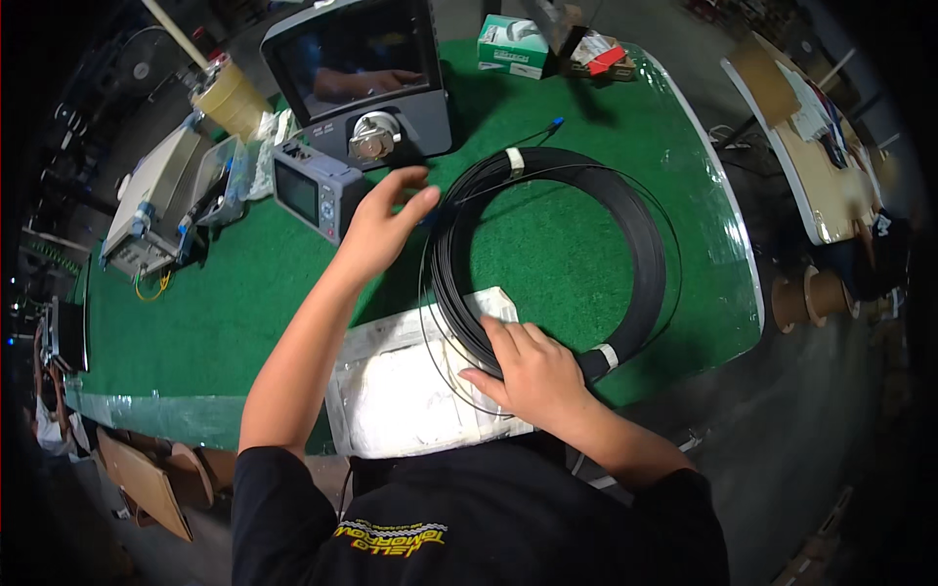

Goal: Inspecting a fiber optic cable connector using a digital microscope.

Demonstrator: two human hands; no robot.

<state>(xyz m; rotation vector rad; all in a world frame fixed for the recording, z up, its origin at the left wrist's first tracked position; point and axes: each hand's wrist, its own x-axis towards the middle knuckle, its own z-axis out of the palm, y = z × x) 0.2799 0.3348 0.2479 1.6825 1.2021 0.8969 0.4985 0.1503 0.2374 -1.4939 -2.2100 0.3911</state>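
A large coil of black cable (648, 249) lies on the green-covered table, bound with white tape at its far and near sides. My right hand (537, 376) grips the coil's near-left part, fingers over the top and thumb at the outer edge. Beside the coil's far-left edge is my left hand (384, 223), its thumb and curved forefinger apart; I make out nothing between them. A loose cable end with a blue connector (557, 123) sticks up beyond the coil. Thin loose strands loop around its outside. A whitish, worn sheet (396, 400) lies partly under the coil.
A grey instrument with a dark screen (366, 59) stands at the back, a smaller grey handheld device (311, 190) before it. Farther left are a boxy instrument (156, 200), a clear plastic bin (223, 181) and a yellow tape roll (232, 98). A green-and-white box (512, 44) sits behind the coil.
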